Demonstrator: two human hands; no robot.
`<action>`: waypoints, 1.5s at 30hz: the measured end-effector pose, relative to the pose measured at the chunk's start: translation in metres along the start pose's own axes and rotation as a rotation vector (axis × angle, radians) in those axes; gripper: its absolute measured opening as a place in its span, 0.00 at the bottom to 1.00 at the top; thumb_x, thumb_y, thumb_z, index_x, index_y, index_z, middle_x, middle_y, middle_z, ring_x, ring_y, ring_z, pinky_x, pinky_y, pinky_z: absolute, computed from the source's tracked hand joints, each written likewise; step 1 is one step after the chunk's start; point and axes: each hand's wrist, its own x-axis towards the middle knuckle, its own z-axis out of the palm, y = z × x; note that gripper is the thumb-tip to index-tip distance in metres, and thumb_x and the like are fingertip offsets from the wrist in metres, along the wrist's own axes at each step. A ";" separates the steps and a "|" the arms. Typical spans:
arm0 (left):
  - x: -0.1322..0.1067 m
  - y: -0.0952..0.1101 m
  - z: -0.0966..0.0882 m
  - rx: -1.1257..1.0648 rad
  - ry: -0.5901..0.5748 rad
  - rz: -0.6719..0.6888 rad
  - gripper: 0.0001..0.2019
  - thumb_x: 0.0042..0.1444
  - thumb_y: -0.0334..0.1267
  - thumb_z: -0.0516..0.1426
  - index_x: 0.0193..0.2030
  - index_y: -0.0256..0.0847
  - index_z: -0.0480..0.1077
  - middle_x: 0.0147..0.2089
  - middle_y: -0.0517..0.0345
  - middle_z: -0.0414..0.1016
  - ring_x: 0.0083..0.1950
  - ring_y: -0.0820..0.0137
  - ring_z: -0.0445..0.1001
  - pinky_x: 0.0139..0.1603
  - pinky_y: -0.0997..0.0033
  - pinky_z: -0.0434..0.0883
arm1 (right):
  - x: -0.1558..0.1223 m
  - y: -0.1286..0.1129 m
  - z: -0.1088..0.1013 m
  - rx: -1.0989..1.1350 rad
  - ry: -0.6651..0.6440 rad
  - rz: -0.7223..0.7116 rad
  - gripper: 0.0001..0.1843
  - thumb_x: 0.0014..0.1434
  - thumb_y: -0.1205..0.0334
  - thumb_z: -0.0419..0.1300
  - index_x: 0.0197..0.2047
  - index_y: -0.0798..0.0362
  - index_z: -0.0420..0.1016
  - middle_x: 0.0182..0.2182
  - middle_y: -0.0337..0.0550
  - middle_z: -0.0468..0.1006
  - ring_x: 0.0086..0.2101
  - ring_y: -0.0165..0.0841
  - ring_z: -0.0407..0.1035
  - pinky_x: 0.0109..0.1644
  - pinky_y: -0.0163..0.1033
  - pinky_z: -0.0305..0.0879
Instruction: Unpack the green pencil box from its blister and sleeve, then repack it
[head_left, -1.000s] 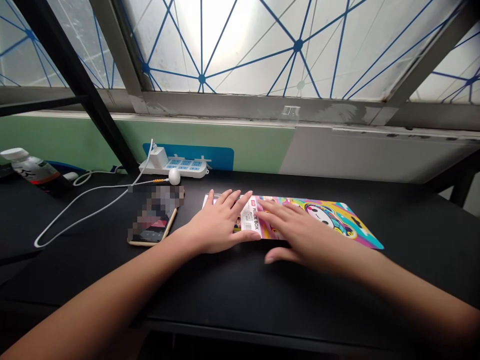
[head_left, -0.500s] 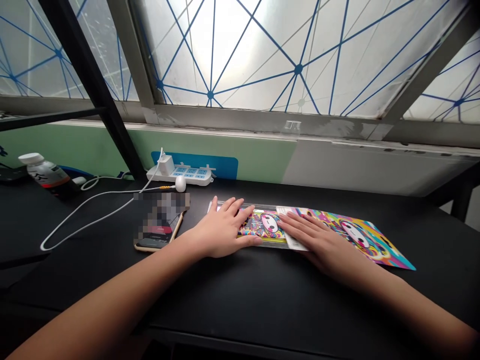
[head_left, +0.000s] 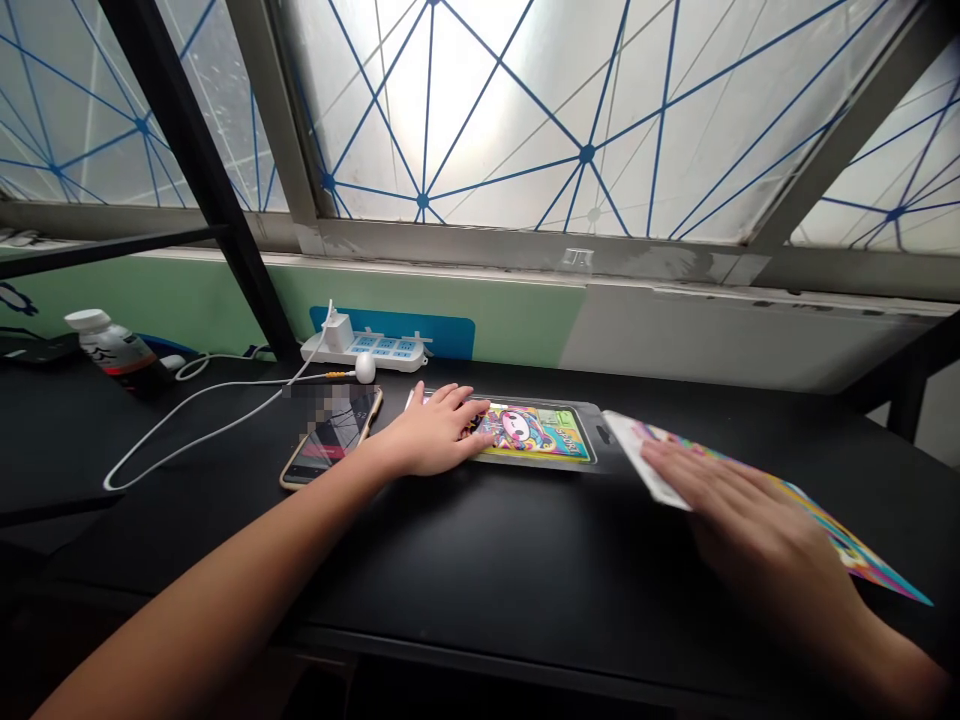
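My left hand lies flat with its fingers spread over the left part of a clear plastic package. Inside the package shows a colourful insert with a cartoon face; my palm covers its left side. Off to the right, my right hand grips a colourful printed card with a white left end. The card is tilted and apart from the package. Its middle is behind my fingers, the thumb is hidden underneath, and the hand is slightly blurred.
A phone lies left of the package. Behind it are a white power strip and a looping white cable. A white-capped bottle stands at the far left. A black slanted post rises before the window.
My right hand has moved right with the printed card, uncovering the package's right end. My left hand stays on the package, and the view has shifted slightly.
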 end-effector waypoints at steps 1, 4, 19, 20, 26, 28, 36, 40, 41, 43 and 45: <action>0.001 0.002 0.003 0.020 0.031 0.003 0.32 0.72 0.60 0.41 0.74 0.47 0.57 0.78 0.42 0.51 0.79 0.50 0.47 0.72 0.26 0.43 | 0.006 -0.017 -0.006 0.026 0.009 -0.052 0.37 0.66 0.76 0.50 0.76 0.52 0.54 0.64 0.49 0.74 0.61 0.43 0.70 0.67 0.51 0.62; 0.004 0.011 0.013 0.078 0.120 0.027 0.27 0.74 0.53 0.42 0.72 0.45 0.60 0.78 0.40 0.53 0.78 0.49 0.50 0.72 0.29 0.49 | 0.021 -0.079 -0.012 0.132 -0.002 -0.197 0.29 0.67 0.75 0.46 0.70 0.59 0.66 0.62 0.51 0.76 0.62 0.45 0.69 0.67 0.52 0.59; 0.003 0.018 0.019 0.108 0.258 0.156 0.21 0.75 0.44 0.45 0.68 0.42 0.66 0.72 0.49 0.66 0.73 0.56 0.62 0.70 0.50 0.61 | 0.114 -0.127 0.051 0.758 -0.405 -0.131 0.25 0.72 0.54 0.51 0.67 0.54 0.68 0.65 0.53 0.72 0.65 0.44 0.62 0.70 0.53 0.54; 0.003 0.018 0.018 0.104 0.258 0.156 0.21 0.75 0.44 0.45 0.68 0.42 0.66 0.72 0.49 0.67 0.73 0.56 0.62 0.70 0.51 0.60 | 0.113 -0.126 0.050 0.765 -0.409 -0.136 0.25 0.72 0.54 0.51 0.67 0.54 0.68 0.65 0.53 0.72 0.65 0.44 0.62 0.70 0.53 0.53; 0.001 0.017 0.017 0.042 0.304 0.170 0.20 0.73 0.42 0.48 0.65 0.39 0.68 0.69 0.47 0.70 0.70 0.56 0.66 0.69 0.51 0.62 | 0.112 -0.126 0.049 0.625 -0.290 -0.186 0.15 0.70 0.58 0.52 0.47 0.55 0.78 0.47 0.49 0.82 0.48 0.40 0.72 0.58 0.47 0.62; 0.000 0.016 0.017 0.009 0.346 0.164 0.18 0.72 0.41 0.50 0.63 0.39 0.69 0.66 0.48 0.73 0.67 0.57 0.69 0.67 0.52 0.64 | 0.115 -0.117 0.047 0.488 -0.184 -0.191 0.17 0.71 0.59 0.51 0.37 0.54 0.78 0.35 0.46 0.81 0.38 0.39 0.71 0.48 0.46 0.63; 0.001 0.006 0.010 -0.031 0.371 0.106 0.19 0.70 0.44 0.53 0.62 0.38 0.69 0.60 0.48 0.78 0.61 0.55 0.73 0.61 0.51 0.69 | 0.119 -0.009 0.049 0.158 -0.403 0.195 0.21 0.69 0.47 0.56 0.47 0.56 0.79 0.40 0.52 0.79 0.39 0.43 0.73 0.41 0.46 0.64; 0.002 0.004 0.010 -0.002 0.363 0.100 0.20 0.69 0.45 0.53 0.62 0.39 0.69 0.60 0.48 0.77 0.60 0.53 0.72 0.60 0.51 0.70 | 0.112 0.026 0.059 0.281 -0.534 0.265 0.30 0.63 0.36 0.59 0.53 0.52 0.78 0.45 0.53 0.77 0.45 0.47 0.72 0.43 0.47 0.69; 0.002 0.004 0.011 0.004 0.366 0.100 0.20 0.69 0.45 0.53 0.62 0.39 0.69 0.60 0.48 0.77 0.60 0.53 0.72 0.61 0.50 0.69 | 0.111 0.029 0.061 0.303 -0.545 0.256 0.30 0.62 0.35 0.58 0.53 0.52 0.78 0.46 0.53 0.77 0.45 0.47 0.72 0.44 0.48 0.70; 0.003 0.004 0.012 0.010 0.369 0.097 0.19 0.68 0.45 0.53 0.62 0.41 0.70 0.60 0.48 0.77 0.60 0.54 0.72 0.61 0.50 0.69 | 0.110 0.031 0.063 0.324 -0.555 0.237 0.31 0.63 0.33 0.57 0.53 0.51 0.78 0.46 0.53 0.75 0.45 0.47 0.71 0.45 0.49 0.70; 0.003 0.005 0.012 0.006 0.365 0.094 0.19 0.68 0.45 0.53 0.62 0.41 0.69 0.60 0.49 0.76 0.60 0.54 0.72 0.60 0.50 0.69 | 0.110 0.030 0.065 0.322 -0.552 0.225 0.32 0.64 0.33 0.55 0.52 0.51 0.78 0.45 0.54 0.75 0.44 0.47 0.70 0.45 0.50 0.70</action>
